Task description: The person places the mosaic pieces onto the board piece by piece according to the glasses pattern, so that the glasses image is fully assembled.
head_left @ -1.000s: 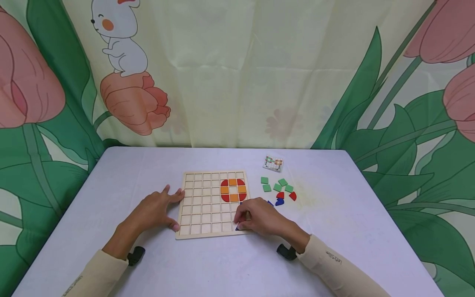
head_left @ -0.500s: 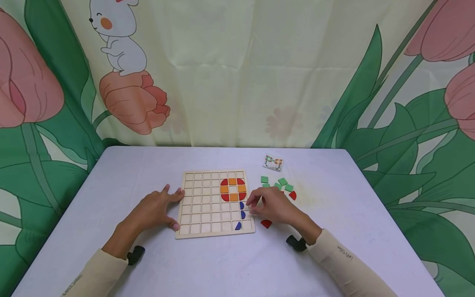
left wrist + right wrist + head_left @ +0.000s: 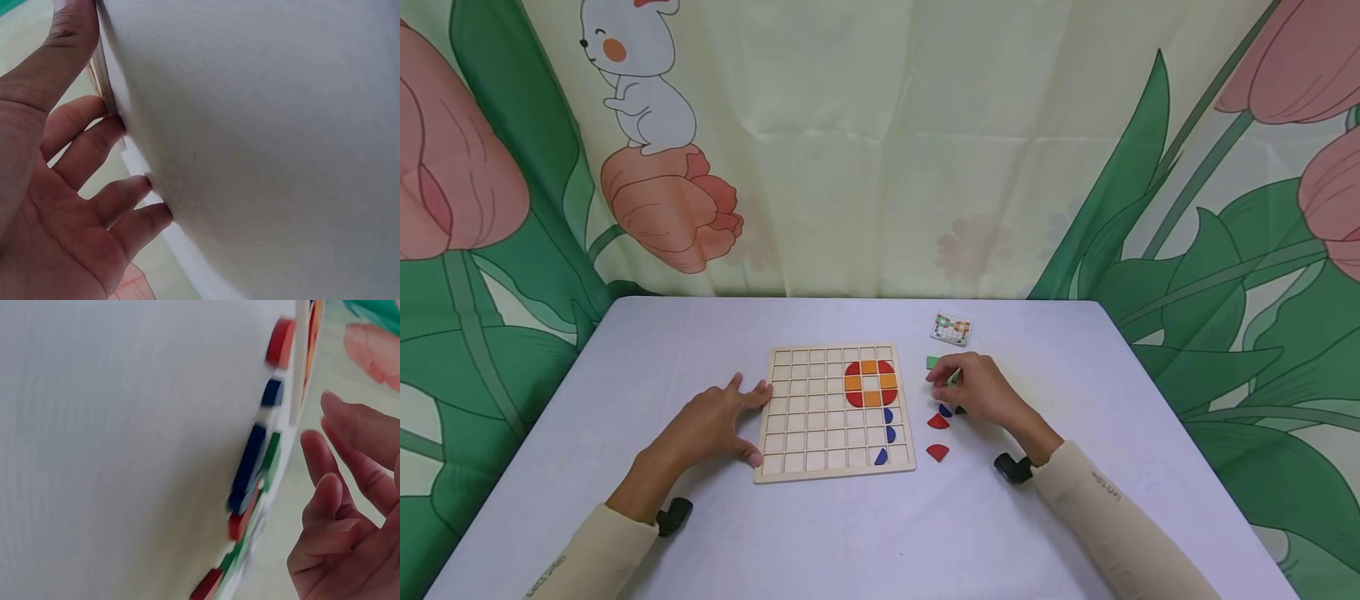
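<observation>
A square wooden grid board [image 3: 808,417] lies on the table. My left hand [image 3: 711,423] touches its left edge with thumb and fingers spread; the left wrist view shows the same hand [image 3: 75,187] with its fingers extended. In the board, red and orange pieces [image 3: 852,382] form a ring, and three blue pieces [image 3: 891,434] sit at the lower right. My right hand [image 3: 981,387] hovers over loose pieces right of the board, partly hiding them. In the right wrist view, nothing shows between that hand's [image 3: 356,506] parted thumb and fingers.
Loose red pieces [image 3: 937,452], a blue piece [image 3: 945,411] and a green square [image 3: 932,362] lie right of the board. Behind them is a small patterned card [image 3: 951,328]. A printed curtain [image 3: 850,167] hangs behind the white table [image 3: 820,542].
My right hand has let go of a blue piece at the board's lower right corner and moved up and right over the loose pieces. My left hand stays at the board's edge.
</observation>
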`<act>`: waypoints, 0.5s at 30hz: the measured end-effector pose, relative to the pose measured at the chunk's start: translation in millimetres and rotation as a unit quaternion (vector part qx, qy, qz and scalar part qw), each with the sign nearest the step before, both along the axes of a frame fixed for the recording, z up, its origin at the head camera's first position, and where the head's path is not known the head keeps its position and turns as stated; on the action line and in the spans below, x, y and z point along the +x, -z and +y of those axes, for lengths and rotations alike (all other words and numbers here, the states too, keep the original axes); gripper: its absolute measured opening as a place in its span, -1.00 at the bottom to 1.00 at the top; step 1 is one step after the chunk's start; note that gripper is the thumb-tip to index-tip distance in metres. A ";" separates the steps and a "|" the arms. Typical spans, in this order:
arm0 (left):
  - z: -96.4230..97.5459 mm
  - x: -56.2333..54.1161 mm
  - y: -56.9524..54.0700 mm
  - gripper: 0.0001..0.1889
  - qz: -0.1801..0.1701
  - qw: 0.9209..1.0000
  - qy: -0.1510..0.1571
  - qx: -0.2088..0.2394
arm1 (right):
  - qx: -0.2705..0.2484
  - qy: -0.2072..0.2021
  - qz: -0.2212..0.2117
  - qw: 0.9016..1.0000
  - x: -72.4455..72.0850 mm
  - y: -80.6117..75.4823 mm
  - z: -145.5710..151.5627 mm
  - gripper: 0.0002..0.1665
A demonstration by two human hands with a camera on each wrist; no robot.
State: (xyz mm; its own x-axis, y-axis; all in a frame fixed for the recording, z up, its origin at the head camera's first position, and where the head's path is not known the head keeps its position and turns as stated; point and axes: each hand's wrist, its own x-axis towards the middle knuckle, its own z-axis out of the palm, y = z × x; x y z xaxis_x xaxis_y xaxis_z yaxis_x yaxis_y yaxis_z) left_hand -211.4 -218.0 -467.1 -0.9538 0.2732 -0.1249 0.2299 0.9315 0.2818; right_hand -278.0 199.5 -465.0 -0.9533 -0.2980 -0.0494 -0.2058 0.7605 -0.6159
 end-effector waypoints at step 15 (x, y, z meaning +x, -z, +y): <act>-1.4 0.5 -0.7 0.25 0.001 1.000 0.004 0.008 | 0.047 0.042 -0.003 0.998 -22.0 8.4 8.8 -0.76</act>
State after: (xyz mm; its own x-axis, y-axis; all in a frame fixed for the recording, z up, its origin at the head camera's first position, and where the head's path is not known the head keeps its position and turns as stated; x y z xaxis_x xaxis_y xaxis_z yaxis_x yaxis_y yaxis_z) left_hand -210.9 -219.4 -466.5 -0.9517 0.2834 -0.1181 0.2385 0.9247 0.2967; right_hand -300.1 208.3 -473.4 -0.9745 -0.2099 -0.0798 -0.1344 0.8296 -0.5419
